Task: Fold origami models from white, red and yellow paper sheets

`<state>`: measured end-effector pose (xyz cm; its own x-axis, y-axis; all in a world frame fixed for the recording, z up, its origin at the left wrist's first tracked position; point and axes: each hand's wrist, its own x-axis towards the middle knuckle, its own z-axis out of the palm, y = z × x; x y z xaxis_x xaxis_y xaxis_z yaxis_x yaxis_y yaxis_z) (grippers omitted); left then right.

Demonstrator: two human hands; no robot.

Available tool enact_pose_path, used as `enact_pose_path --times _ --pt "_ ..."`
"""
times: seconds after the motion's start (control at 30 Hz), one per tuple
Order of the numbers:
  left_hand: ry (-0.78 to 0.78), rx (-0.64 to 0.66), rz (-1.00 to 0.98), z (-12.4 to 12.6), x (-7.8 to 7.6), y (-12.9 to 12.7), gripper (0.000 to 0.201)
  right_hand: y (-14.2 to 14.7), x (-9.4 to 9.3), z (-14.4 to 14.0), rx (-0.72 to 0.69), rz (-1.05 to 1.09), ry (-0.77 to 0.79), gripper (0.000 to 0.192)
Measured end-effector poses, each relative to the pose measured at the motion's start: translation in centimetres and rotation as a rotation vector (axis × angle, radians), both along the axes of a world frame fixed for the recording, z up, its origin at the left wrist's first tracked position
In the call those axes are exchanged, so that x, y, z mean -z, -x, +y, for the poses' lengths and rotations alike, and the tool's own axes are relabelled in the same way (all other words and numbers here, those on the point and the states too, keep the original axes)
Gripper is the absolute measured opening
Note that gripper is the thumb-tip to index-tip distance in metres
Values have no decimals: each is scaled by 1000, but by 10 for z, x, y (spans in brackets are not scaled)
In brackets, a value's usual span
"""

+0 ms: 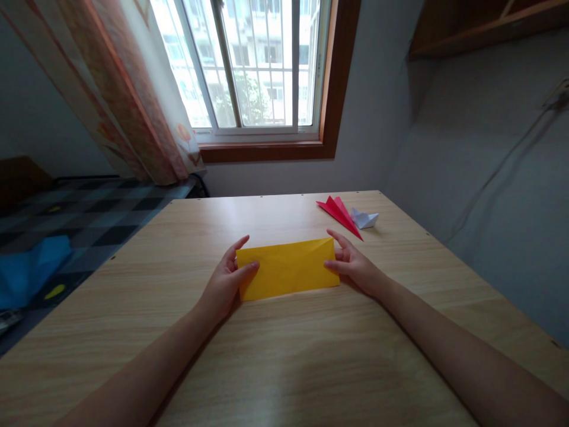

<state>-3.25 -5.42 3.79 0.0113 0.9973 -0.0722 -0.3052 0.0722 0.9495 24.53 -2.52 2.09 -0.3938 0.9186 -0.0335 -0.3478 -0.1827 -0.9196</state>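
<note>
Between my two hands is a folded yellow sheet of paper (288, 270), a wide rectangle tilted up toward me over the table. My left hand (229, 273) grips its left end, thumb on the front face and the other fingers behind. At the opposite end my right hand (351, 264) pinches the paper the same way, with its index finger stretched along the upper corner. Fingers behind the sheet are partly hidden.
A red paper plane (340, 214) and a white paper boat (364, 219) lie at the back right of the wooden table (186, 356). Left of the table, blue paper (33, 267) rests on a checked bed cover (111, 196). A window (262, 71) is behind.
</note>
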Motion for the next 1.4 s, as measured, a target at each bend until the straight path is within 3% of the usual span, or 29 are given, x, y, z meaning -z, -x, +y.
enact_pose_path --times 0.37,0.63,0.93,1.13,1.4 --pt "-71 -47 82 -3 3 -4 87 0 14 7 8 -118 -127 38" --pt "-65 -76 128 -3 2 -5 81 -4 28 13 87 -213 -170 30" --pt "-60 -44 152 2 3 -1 76 -3 17 13 132 -89 -98 33" --pt "-60 110 420 0 5 3 46 -4 18 16 162 -41 -67 33" --pt "-39 56 477 -1 8 2 41 -4 17 14 110 -29 -69 35"
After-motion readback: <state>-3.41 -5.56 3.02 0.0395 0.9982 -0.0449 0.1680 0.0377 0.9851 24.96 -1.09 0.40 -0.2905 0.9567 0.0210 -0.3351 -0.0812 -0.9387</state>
